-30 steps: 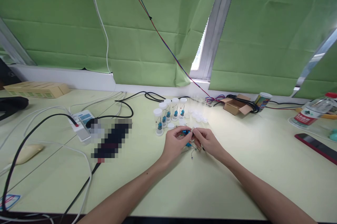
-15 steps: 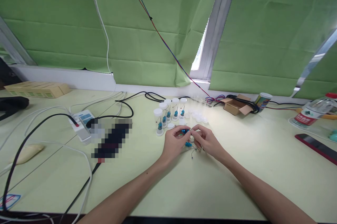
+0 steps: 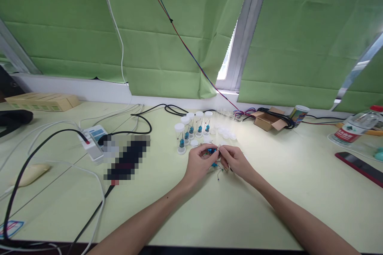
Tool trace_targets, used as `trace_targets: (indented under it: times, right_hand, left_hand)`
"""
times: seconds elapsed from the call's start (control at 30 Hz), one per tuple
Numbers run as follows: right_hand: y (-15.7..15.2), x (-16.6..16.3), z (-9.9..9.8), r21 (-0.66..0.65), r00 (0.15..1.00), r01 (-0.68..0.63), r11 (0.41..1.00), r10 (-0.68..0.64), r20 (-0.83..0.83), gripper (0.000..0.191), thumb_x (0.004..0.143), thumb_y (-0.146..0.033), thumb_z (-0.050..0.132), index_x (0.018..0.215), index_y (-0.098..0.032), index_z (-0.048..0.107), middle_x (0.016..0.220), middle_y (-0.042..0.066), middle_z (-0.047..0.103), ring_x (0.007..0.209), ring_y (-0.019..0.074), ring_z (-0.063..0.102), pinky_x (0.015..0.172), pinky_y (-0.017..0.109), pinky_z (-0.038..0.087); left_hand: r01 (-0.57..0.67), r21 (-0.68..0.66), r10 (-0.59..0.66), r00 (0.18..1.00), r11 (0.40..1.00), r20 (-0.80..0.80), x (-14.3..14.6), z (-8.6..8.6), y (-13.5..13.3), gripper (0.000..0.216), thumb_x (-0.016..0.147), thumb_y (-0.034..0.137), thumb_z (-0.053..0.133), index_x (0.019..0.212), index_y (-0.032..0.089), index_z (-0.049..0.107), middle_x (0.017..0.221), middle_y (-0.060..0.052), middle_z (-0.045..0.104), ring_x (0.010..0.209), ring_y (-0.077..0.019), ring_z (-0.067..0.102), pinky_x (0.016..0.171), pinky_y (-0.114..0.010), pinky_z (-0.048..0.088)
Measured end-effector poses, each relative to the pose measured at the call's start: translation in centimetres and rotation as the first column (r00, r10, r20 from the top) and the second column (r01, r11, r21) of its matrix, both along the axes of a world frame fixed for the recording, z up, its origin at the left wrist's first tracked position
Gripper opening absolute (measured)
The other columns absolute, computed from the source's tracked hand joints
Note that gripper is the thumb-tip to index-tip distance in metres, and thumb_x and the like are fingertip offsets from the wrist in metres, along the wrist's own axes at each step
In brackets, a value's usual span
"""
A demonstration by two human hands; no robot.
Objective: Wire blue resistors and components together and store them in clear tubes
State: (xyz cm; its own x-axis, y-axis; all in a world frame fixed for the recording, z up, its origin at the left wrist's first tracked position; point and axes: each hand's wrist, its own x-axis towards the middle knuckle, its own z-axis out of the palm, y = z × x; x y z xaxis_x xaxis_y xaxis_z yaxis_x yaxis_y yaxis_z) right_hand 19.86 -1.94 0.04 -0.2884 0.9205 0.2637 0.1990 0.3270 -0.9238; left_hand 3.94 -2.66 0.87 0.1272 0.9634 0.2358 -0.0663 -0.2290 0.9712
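My left hand (image 3: 200, 164) and my right hand (image 3: 235, 161) meet fingertip to fingertip over the pale green desk (image 3: 209, 207). Between them they pinch a small blue part with thin wire leads (image 3: 212, 151). More blue parts with leads (image 3: 216, 166) lie on the desk just under the hands. Behind the hands stand several clear tubes with white caps (image 3: 191, 126), each with a blue part inside. Empty clear tubes and loose white caps (image 3: 224, 130) sit to their right.
A white power strip (image 3: 93, 140) with black and white cables lies at the left. A small cardboard box (image 3: 267, 119) with cables, a printed can (image 3: 298, 114), a water bottle (image 3: 356, 127) and a dark phone (image 3: 360, 167) sit at the right. Green blinds hang behind.
The fingertips shifted slightly around the blue part, parting a little and closing again. Arms and everything on the desk stayed in place.
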Motion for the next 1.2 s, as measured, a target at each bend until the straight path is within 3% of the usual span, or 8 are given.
trace_targets:
  times: [0.23, 0.53, 1.2]
  right_hand:
    - [0.1, -0.1, -0.3, 0.004, 1.0, 0.025, 1.0, -0.025, 0.018, 0.046, 0.096, -0.053, 0.04, 0.068, -0.02, 0.053, 0.042, -0.006, 0.044, 0.04, 0.0107, 0.042, 0.05, 0.025, 0.039]
    - [-0.6, -0.2, 0.7, -0.037, 1.0, 0.001, 0.999, -0.002, -0.015, 0.032, 0.092, -0.051, 0.051, 0.087, -0.02, 0.053, 0.045, -0.008, 0.046, 0.038, 0.009, 0.038, 0.043, 0.022, 0.034]
    - [0.1, 0.0, -0.3, 0.0, 0.999, 0.03, 1.0, -0.03, 0.032, 0.049, 0.095, -0.056, 0.039, 0.067, -0.02, 0.054, 0.041, -0.005, 0.044, 0.039, 0.0112, 0.04, 0.049, 0.026, 0.039]
  left_hand:
    - [0.005, -0.003, -0.005, 1.0, 1.0, 0.016, 0.0, 0.2, -0.2, 0.02, 0.077, 0.032, 0.069, 0.087, 0.016, 0.071, 0.085, -0.006, 0.07, 0.069, -0.0146, 0.063, 0.067, -0.027, 0.053]
    - [-0.046, -0.017, 0.046, 0.999, 0.999, 0.015, -0.1, 0.1, 0.0, 0.023, 0.075, 0.035, 0.071, 0.089, 0.016, 0.072, 0.085, -0.006, 0.071, 0.069, -0.016, 0.065, 0.066, -0.028, 0.054]
    - [0.006, 0.008, -0.006, 1.0, 1.0, 0.007, 0.0, 0.0, -0.2, 0.02, 0.077, 0.032, 0.069, 0.089, 0.016, 0.072, 0.093, -0.009, 0.072, 0.079, -0.0188, 0.066, 0.072, -0.03, 0.055]
